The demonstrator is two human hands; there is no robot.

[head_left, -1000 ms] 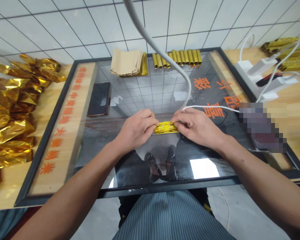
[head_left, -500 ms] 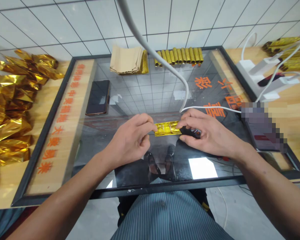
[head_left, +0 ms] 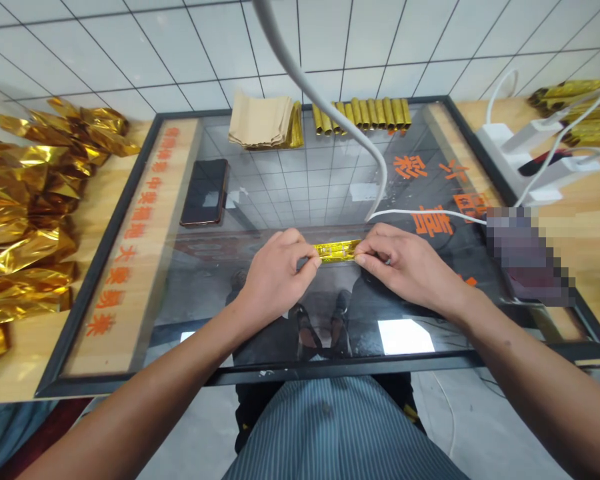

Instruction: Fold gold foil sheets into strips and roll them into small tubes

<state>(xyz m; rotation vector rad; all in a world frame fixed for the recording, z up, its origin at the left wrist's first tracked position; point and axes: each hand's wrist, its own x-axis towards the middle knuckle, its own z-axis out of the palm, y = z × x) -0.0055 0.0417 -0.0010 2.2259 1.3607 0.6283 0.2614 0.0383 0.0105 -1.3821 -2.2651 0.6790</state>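
Observation:
A narrow strip of gold foil paper (head_left: 338,251), its long edges curled inward, lies crosswise over the dark glass tabletop (head_left: 275,293). My left hand (head_left: 285,270) pinches its left end between thumb and index finger. At the other end, my right hand (head_left: 400,263) grips the strip with thumb and fingertips. Both hands rest low, close to the glass. Farther back stand a row of rolled gold foil tubes (head_left: 386,114) and a stack of brown paper sheets (head_left: 261,120), with gold foil showing at the stack's right side.
Folded gold foil pieces (head_left: 30,220) pile up on the left. A dark phone (head_left: 205,192) lies on the glass. A white power strip (head_left: 517,160) with plugs, a blurred-out device (head_left: 530,257) and more gold rolls (head_left: 570,103) are at right. A white cable (head_left: 340,120) hangs across the middle.
The gold strip has become narrower, its edges now curled inward. My left thumb has closed on the left end, and the right fingers have drawn together on the right end. The view has shifted slightly.

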